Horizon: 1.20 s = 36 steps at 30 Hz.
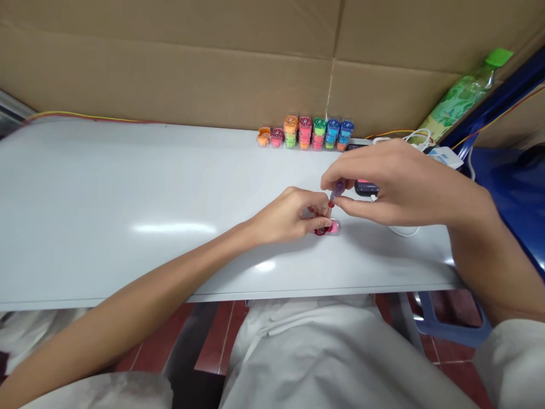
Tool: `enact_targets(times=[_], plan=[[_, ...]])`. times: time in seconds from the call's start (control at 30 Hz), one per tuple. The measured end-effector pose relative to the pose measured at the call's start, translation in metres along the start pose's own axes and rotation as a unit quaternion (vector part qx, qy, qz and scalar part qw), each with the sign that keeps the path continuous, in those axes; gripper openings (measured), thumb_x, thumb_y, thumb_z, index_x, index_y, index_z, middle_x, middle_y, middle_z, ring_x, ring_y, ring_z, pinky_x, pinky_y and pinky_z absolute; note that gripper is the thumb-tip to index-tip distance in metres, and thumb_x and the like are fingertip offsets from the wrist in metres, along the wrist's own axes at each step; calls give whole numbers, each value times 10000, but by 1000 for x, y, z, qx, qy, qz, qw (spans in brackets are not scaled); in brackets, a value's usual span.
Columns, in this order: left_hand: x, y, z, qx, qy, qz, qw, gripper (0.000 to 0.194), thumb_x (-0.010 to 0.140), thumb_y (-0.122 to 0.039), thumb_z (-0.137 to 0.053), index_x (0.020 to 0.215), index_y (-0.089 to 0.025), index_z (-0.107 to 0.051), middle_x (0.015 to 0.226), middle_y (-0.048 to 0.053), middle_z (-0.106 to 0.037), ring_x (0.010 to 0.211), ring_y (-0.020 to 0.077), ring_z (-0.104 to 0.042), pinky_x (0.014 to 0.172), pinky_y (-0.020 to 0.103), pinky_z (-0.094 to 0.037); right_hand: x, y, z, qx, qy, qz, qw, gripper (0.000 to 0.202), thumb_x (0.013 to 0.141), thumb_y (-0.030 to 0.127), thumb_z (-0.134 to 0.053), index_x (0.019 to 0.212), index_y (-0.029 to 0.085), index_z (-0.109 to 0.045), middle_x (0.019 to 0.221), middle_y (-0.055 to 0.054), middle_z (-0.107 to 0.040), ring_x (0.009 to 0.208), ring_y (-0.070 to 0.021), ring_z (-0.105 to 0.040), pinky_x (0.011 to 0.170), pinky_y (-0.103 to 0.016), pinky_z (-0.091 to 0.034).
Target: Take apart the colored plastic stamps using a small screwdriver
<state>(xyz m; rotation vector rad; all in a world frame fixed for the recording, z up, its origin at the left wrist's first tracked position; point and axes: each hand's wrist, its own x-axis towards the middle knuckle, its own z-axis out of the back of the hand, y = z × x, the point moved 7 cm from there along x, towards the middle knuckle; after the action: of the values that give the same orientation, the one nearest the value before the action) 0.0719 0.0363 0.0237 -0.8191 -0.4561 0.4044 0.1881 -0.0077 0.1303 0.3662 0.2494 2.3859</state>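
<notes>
Glossy white table (106, 187); right hand (383, 182) grips translucent purple screwdriver (338, 190).

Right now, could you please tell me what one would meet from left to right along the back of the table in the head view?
Short orange-topped stack, short red-topped stack, taller orange-topped stack, taller red-topped stack, green-topped stack, blue-topped stack, second blue-topped stack, green-capped bottle.

A bottle (462, 102) with a green cap leans beside a blue post (494, 108) — cardboard (170, 68) behind.
</notes>
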Motion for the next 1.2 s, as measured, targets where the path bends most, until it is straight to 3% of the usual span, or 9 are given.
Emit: enact_targets(times=[0.43,0.67,0.9,1.2], plan=[[-1,-5,5,12,-12,-4,1000,92,963,-267,-755,918,-187,-753,865,1,-807,784,156,-760,746,252,-563,-2,-1,5,-20,-14,1,1000,119,1004,207,-584,948,250,-680,916,-12,-741,749,-180,-605,730,-361,-413],[6,-9,14,36,-49,-27,998,83,946,-229,-744,884,-176,-727,849,-1,-784,767,140,-721,747,241,-548,-3,-1,13,-30,-32,-23,999,162,983,197,-587,1026,285,-717,943,-17,-747,807,-205,-636,785,-381,-464],[29,3,22,52,-37,-22,998,80,932,-221,-721,869,-177,-698,842,2,-775,793,154,-706,776,266,-534,-4,-22,17,-33,-59,-67,995,156,971,248,-619,1053,321,-730,977,-10,-780,836,-219,-631,806,-388,-492],[27,17,11,71,-21,-30,997,75,926,-206,-688,864,-181,-657,840,-3,-745,724,126,-648,731,258,-495,1,-36,12,-41,-83,-62,994,201,956,146,-591,1039,269,-727,960,-21,-808,874,-229,-725,788,-382,-489]])
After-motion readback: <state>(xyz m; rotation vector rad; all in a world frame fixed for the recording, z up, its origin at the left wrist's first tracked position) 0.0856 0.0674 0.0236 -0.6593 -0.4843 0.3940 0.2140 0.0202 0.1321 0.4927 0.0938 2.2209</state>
